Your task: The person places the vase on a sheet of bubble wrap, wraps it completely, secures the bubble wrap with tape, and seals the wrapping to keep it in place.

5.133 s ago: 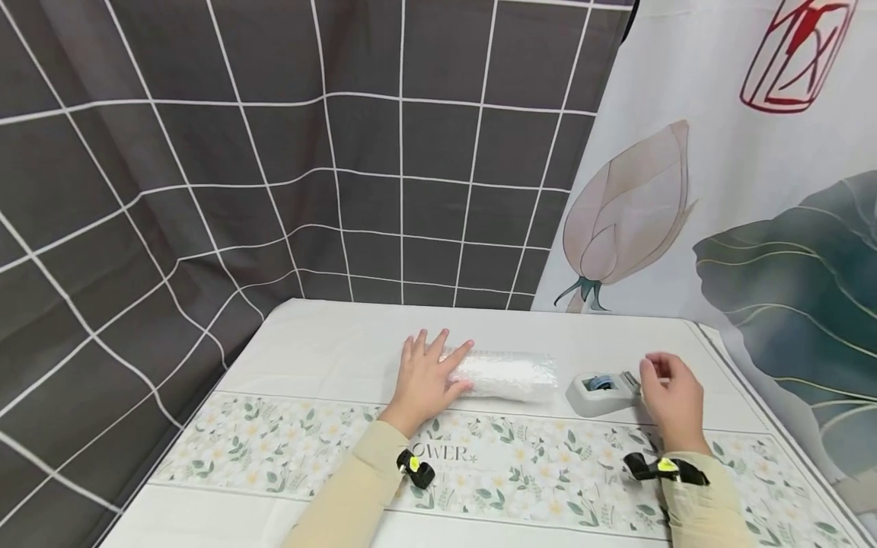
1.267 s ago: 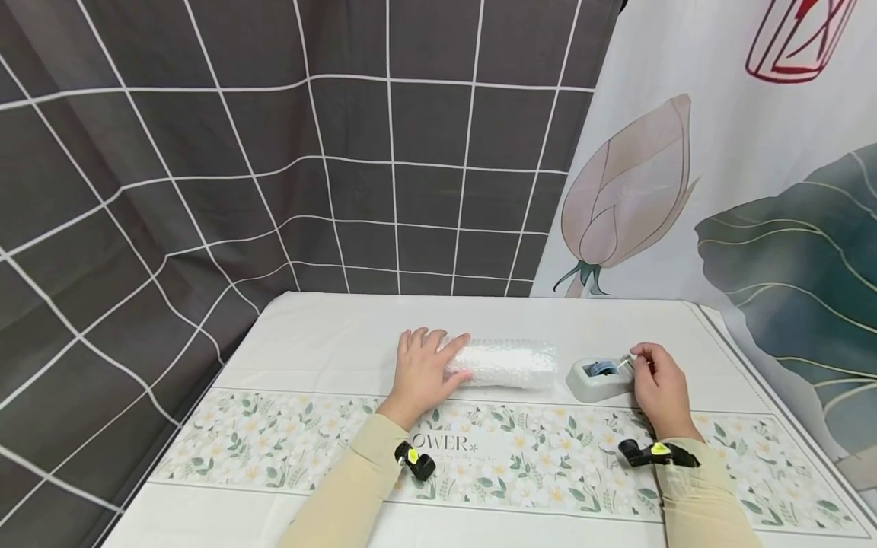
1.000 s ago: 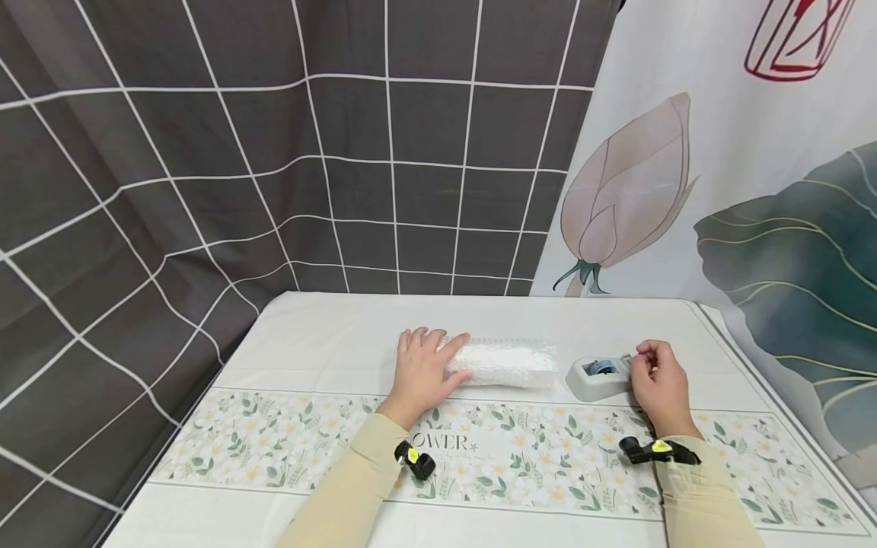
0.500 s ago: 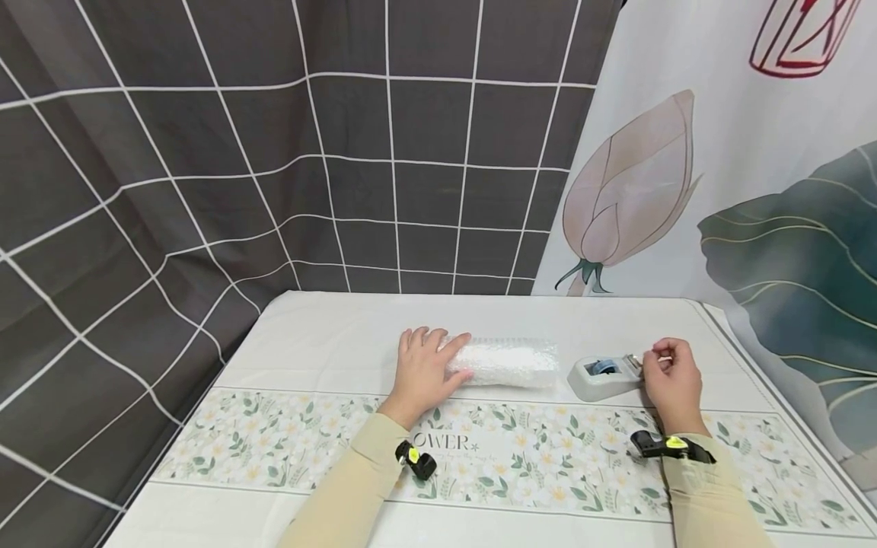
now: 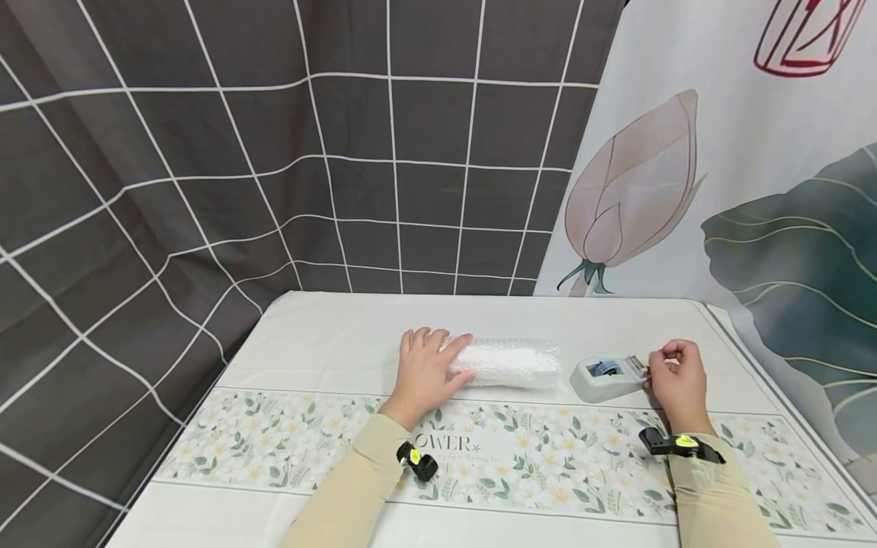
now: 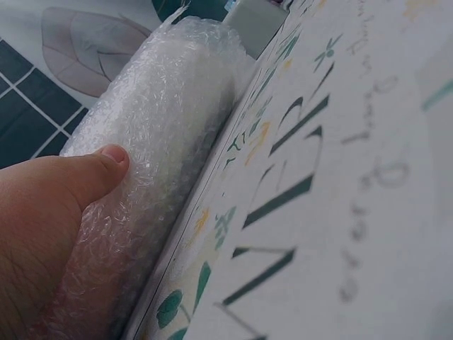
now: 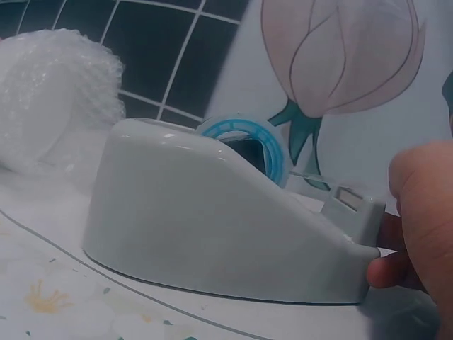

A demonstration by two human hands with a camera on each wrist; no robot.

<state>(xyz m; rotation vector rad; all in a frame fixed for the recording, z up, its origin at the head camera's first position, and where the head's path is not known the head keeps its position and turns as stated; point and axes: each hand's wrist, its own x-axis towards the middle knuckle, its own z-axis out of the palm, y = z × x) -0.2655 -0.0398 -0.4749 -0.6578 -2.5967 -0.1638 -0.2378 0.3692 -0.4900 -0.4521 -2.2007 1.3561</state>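
R fingers [image 7: 389,270] shifted rt, dispenser [image 7: 177,216] partly hidden

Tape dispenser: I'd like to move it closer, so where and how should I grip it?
Probably the tall end of the tape dispenser, pinched across its long sides from above: it stands upright, its near wall is broad there, and the right hand is at the low cutter end.

My sleeves [image 5: 349,487] are beige | tape dispenser [image 7: 177,212] is pale grey (tape core [image 7: 273,152] blue) | dark backdrop [image 5: 433,194] shows white grid
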